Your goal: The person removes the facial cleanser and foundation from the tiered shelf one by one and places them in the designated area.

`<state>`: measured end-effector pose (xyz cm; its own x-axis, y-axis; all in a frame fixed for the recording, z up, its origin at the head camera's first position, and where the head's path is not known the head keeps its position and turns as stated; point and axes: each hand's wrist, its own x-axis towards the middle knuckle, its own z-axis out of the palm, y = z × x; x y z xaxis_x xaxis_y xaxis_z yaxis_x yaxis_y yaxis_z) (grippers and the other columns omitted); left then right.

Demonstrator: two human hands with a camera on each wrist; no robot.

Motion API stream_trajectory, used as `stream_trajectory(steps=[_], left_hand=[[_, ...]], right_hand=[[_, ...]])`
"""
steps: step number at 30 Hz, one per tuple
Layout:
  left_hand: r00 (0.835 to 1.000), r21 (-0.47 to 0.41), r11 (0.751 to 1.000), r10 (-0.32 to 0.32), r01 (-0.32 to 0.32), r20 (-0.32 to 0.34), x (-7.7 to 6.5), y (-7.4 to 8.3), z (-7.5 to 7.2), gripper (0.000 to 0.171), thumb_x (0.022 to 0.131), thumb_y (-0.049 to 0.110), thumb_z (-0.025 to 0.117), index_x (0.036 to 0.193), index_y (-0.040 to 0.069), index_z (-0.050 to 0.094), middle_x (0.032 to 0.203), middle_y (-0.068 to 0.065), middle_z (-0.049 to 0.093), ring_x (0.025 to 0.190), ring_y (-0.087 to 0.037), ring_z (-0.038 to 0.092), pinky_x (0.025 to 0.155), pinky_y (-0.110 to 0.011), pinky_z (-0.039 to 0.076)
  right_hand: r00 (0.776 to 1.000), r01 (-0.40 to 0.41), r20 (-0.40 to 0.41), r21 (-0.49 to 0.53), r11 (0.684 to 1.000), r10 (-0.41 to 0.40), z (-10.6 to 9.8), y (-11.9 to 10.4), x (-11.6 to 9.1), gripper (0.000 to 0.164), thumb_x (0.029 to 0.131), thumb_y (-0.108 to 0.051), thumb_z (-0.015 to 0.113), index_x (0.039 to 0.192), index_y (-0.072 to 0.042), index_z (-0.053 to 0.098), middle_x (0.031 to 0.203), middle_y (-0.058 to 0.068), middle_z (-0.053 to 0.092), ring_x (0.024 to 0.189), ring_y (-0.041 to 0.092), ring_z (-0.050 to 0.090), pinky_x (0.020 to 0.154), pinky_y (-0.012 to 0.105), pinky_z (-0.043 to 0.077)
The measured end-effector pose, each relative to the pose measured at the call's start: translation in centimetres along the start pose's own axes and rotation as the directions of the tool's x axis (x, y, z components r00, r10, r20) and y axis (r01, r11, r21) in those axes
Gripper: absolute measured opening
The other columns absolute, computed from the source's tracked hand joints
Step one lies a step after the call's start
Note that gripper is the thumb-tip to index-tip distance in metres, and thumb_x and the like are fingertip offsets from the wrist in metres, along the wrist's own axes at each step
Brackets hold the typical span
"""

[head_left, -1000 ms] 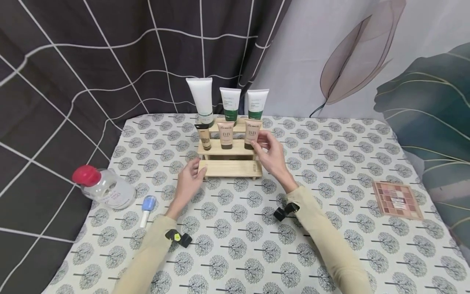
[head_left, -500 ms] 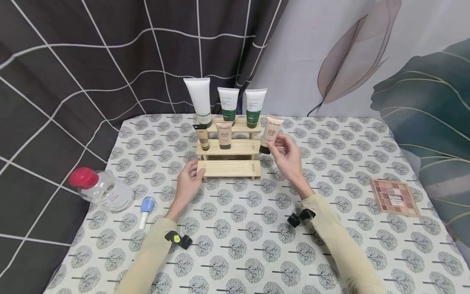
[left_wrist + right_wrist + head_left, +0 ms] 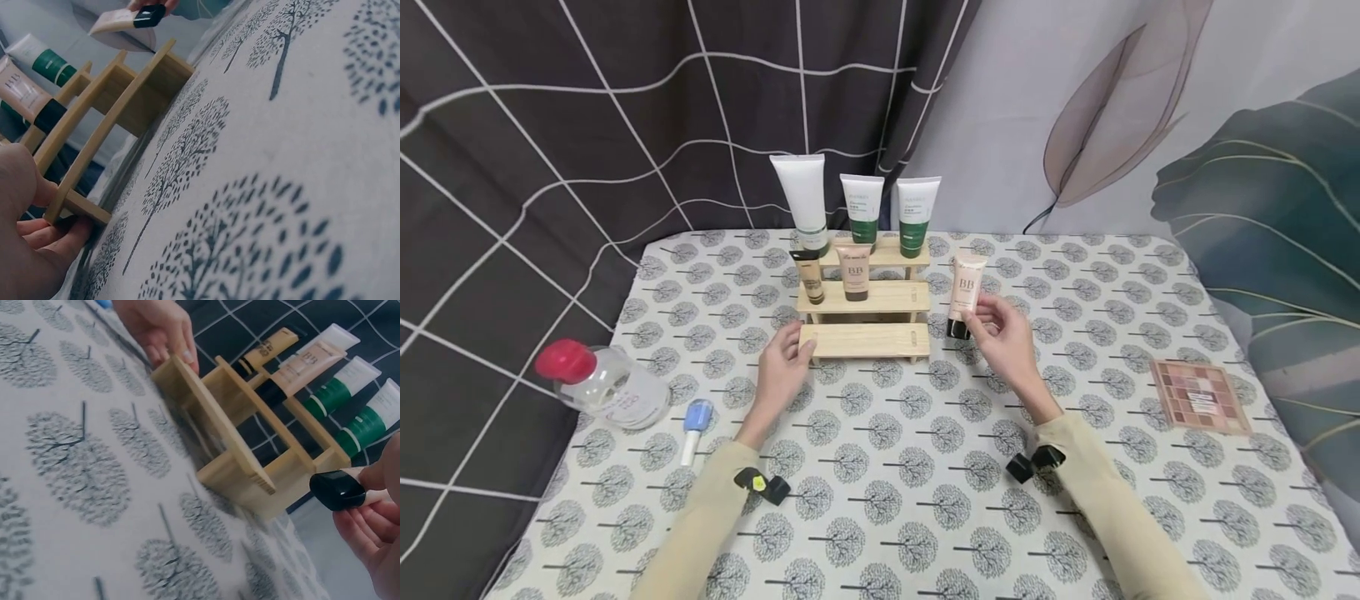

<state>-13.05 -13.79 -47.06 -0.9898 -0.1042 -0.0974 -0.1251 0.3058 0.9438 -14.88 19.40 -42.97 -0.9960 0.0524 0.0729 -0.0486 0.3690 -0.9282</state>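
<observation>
A pink BB cream tube (image 3: 966, 287) with a black cap is pinched between the thumb and fingers of my right hand (image 3: 1006, 337), cap down, just right of the wooden stand. My left hand (image 3: 782, 367) grips the left end of the three-step wooden stand (image 3: 865, 340), thumb on the bottom step and fingers under its end in the left wrist view. Another BB cream tube (image 3: 854, 271) and a small gold tube (image 3: 808, 277) with a black top stand on the middle step. On the top step are a large white tube (image 3: 802, 196) and two white-and-green tubes (image 3: 916, 217).
At the left lies a clear bottle (image 3: 625, 392) with a red cap. Beside it is a small blue-and-white bottle (image 3: 696, 429). An eyeshadow palette (image 3: 1201, 397) lies far right on the tree-print cloth (image 3: 917, 500). Curtains (image 3: 647, 108) hang behind the table.
My right hand has lifted the BB cream tube off the middle step's right end and carried it right and toward me. The left hand stays on the stand.
</observation>
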Motion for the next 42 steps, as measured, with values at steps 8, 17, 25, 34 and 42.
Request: stream_trajectory(steps=[8,17,25,34,42], left_hand=[[1.0,0.006,1.0,0.0,0.0,0.01,0.1,-0.1,-0.1,0.053,0.101,0.016,0.06,0.149,0.0,0.042,0.144,-0.023,0.056,0.129,-0.033,0.061,0.108,-0.034,0.054],[1.0,0.009,1.0,-0.007,0.007,0.012,0.0,0.2,-0.2,0.053,0.101,0.015,0.06,0.149,0.001,0.043,0.145,-0.024,0.055,0.13,-0.034,0.06,0.108,-0.036,0.054],[1.0,0.008,1.0,-0.005,0.005,0.01,0.0,0.1,-0.2,0.052,0.101,0.015,0.06,0.148,0.0,0.043,0.144,-0.024,0.055,0.129,-0.034,0.06,0.109,-0.036,0.054],[1.0,0.01,1.0,-0.003,0.003,0.01,-0.1,0.2,-0.1,0.052,0.101,0.013,0.06,0.148,-0.001,0.043,0.143,-0.024,0.056,0.129,-0.035,0.061,0.109,-0.037,0.054],[1.0,0.007,1.0,-0.005,0.005,0.006,0.1,0.1,-0.1,0.051,0.101,0.013,0.06,0.148,0.0,0.044,0.144,-0.024,0.056,0.129,-0.035,0.06,0.109,-0.038,0.054]], right_hand=[[0.997,-0.07,0.014,-0.125,0.99,0.073,-0.1,1.6,-1.1,0.043,0.096,-0.014,0.068,0.133,0.004,0.056,0.112,0.023,0.07,0.094,0.024,0.069,0.076,0.01,0.058],[0.993,-0.108,0.018,-0.216,0.97,0.114,0.0,2.7,-1.9,0.042,0.094,-0.016,0.071,0.128,0.003,0.059,0.109,0.024,0.072,0.093,0.031,0.071,0.069,0.012,0.057],[0.991,-0.103,0.05,-0.268,0.958,0.121,0.2,3.3,-1.7,0.044,0.094,-0.02,0.072,0.128,0.005,0.06,0.107,0.023,0.073,0.088,0.027,0.07,0.067,0.014,0.055],[0.989,-0.109,0.055,-0.344,0.933,0.136,0.5,3.1,-1.4,0.043,0.093,-0.023,0.072,0.124,0.005,0.062,0.102,0.02,0.072,0.082,0.024,0.069,0.069,0.023,0.057],[0.996,-0.042,0.058,-0.386,0.922,0.07,0.3,3.2,-1.8,0.033,0.093,-0.015,0.071,0.116,0.006,0.062,0.094,0.021,0.073,0.076,0.027,0.071,0.068,0.03,0.06]])
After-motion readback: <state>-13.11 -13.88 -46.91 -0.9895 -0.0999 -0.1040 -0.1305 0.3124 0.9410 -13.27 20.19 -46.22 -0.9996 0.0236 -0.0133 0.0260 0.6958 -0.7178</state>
